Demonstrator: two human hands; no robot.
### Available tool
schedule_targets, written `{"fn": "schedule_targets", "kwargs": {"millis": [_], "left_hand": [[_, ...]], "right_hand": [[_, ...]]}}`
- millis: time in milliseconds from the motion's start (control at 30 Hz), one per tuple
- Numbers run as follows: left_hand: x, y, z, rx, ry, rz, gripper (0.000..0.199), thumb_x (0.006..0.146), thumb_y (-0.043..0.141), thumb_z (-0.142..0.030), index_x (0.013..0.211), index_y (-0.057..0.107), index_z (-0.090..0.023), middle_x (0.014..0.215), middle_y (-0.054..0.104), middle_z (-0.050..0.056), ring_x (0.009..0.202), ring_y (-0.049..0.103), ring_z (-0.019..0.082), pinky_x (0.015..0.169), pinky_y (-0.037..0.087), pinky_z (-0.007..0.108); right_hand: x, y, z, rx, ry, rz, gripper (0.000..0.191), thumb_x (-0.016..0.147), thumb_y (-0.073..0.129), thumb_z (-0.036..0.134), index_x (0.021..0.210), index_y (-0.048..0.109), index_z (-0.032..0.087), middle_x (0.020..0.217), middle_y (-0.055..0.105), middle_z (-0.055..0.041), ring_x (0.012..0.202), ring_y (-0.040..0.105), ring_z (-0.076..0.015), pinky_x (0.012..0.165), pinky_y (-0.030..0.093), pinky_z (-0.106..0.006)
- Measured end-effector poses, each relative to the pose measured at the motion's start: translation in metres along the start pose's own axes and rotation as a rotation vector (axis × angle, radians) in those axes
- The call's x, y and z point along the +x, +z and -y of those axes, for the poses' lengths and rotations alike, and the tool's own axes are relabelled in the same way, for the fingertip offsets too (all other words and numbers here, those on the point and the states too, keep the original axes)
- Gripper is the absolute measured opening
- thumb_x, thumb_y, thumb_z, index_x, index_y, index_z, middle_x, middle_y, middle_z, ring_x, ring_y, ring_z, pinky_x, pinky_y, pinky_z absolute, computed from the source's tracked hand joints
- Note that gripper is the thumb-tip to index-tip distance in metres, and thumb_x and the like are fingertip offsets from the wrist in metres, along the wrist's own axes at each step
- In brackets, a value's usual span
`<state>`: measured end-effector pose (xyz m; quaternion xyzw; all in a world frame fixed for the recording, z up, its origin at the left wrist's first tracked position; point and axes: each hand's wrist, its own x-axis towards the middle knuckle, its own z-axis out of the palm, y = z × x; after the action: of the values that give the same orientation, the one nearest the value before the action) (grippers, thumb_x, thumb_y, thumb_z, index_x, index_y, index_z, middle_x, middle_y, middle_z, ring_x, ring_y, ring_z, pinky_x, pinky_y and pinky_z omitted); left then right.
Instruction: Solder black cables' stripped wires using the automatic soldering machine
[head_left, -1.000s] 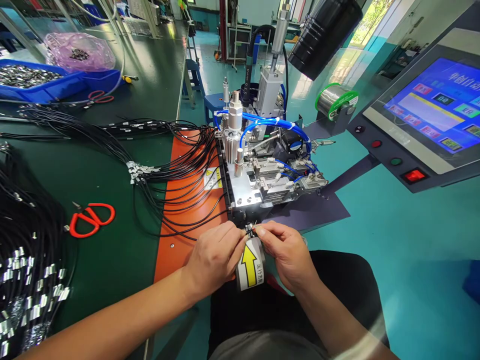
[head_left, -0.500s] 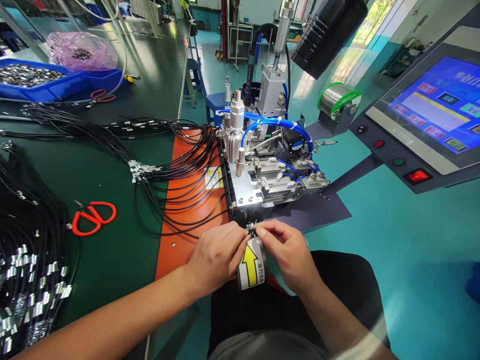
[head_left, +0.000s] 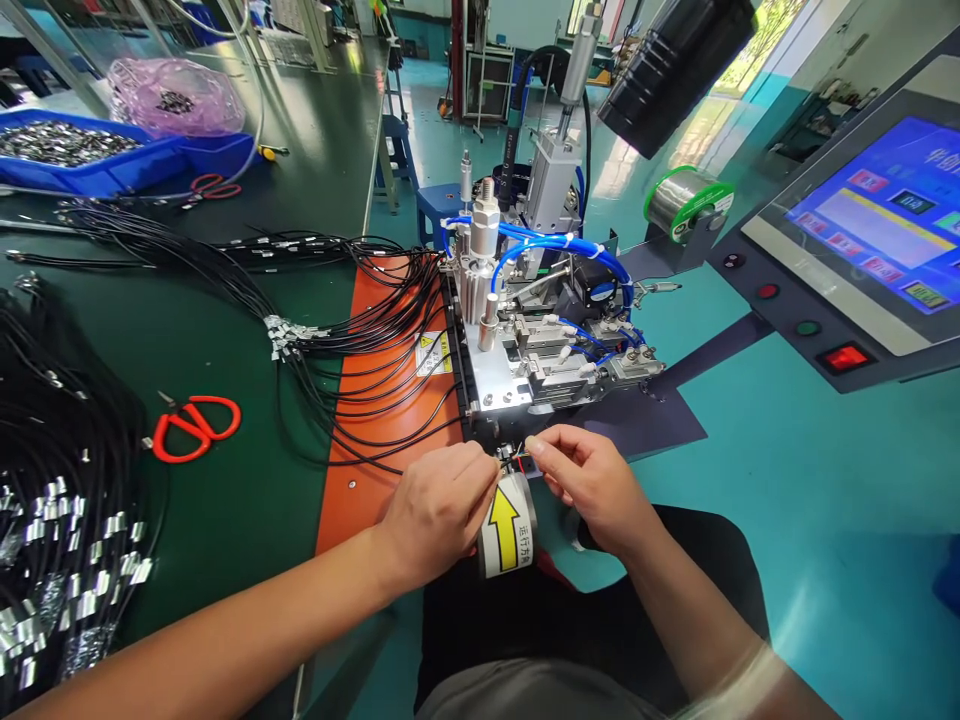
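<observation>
In front of the machine, my left hand (head_left: 442,510) is closed, its thumb and finger pinching the end of a black cable; the hand hides most of the cable. Thin red and pale wires (head_left: 520,461) stick out just right of those fingertips. My right hand (head_left: 589,485) is beside the wires, thumb and forefinger pressed together; what lies between them is too small to make out. Below the fingertips is a round drum with a yellow arrow label (head_left: 506,530). Directly beyond both hands stands the machine (head_left: 510,395), with metal cylinders and blue air hoses.
Many black cables (head_left: 390,330) run over the orange plate (head_left: 375,510) into the machine's left side. Red-handled scissors (head_left: 196,428) and a cable pile (head_left: 67,500) lie on the green table. A solder wire spool (head_left: 688,205) and a control screen (head_left: 892,215) are to the right.
My right hand has moved slightly right, away from my left fingertips, and the thin wires show more. My left hand stays nearly in place. The whole view has shifted a little.
</observation>
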<state>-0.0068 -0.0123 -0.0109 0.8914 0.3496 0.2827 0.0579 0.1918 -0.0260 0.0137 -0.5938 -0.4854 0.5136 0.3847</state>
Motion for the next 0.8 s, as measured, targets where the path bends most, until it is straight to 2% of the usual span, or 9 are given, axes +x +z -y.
{"fn": "schedule_targets", "kwargs": {"millis": [333, 500, 667, 800], "left_hand": [[0.001, -0.001, -0.001, 0.007, -0.011, -0.004, 0.02, 0.094, 0.046, -0.018, 0.078, 0.058, -0.018, 0.067, 0.051, 0.002, 0.063, 0.045, 0.016, 0.059, 0.036, 0.03], [0.0, 0.0, 0.001, -0.046, -0.03, -0.022, 0.017, 0.095, 0.046, -0.015, 0.096, 0.063, -0.016, 0.078, 0.058, 0.005, 0.072, 0.052, 0.017, 0.067, 0.045, 0.029], [-0.003, 0.002, 0.006, -0.057, -0.047, -0.019, 0.03, 0.092, 0.042, -0.007, 0.117, 0.059, -0.014, 0.092, 0.06, 0.009, 0.082, 0.054, 0.019, 0.072, 0.048, 0.031], [-0.005, 0.004, 0.007, -0.068, -0.08, -0.026, 0.03, 0.093, 0.044, -0.007, 0.118, 0.058, -0.016, 0.092, 0.06, 0.008, 0.084, 0.053, 0.019, 0.076, 0.048, 0.032]], "right_hand": [[0.004, 0.003, -0.005, -0.053, -0.049, -0.015, 0.031, 0.086, 0.062, 0.047, 0.074, 0.064, 0.018, 0.059, 0.046, 0.003, 0.053, 0.036, -0.0108, 0.048, 0.028, -0.024], [0.009, 0.006, -0.014, -0.058, -0.07, -0.062, 0.031, 0.087, 0.061, 0.047, 0.075, 0.063, 0.018, 0.064, 0.055, 0.0016, 0.056, 0.044, -0.012, 0.053, 0.034, -0.025], [0.014, 0.011, -0.026, -0.089, -0.073, -0.097, 0.029, 0.088, 0.059, 0.045, 0.08, 0.065, 0.018, 0.069, 0.059, 0.0005, 0.063, 0.05, -0.014, 0.06, 0.039, -0.025], [0.016, 0.014, -0.033, -0.094, -0.071, -0.111, 0.029, 0.089, 0.058, 0.045, 0.08, 0.065, 0.019, 0.069, 0.06, 0.0004, 0.061, 0.05, -0.0141, 0.061, 0.041, -0.026]]}}
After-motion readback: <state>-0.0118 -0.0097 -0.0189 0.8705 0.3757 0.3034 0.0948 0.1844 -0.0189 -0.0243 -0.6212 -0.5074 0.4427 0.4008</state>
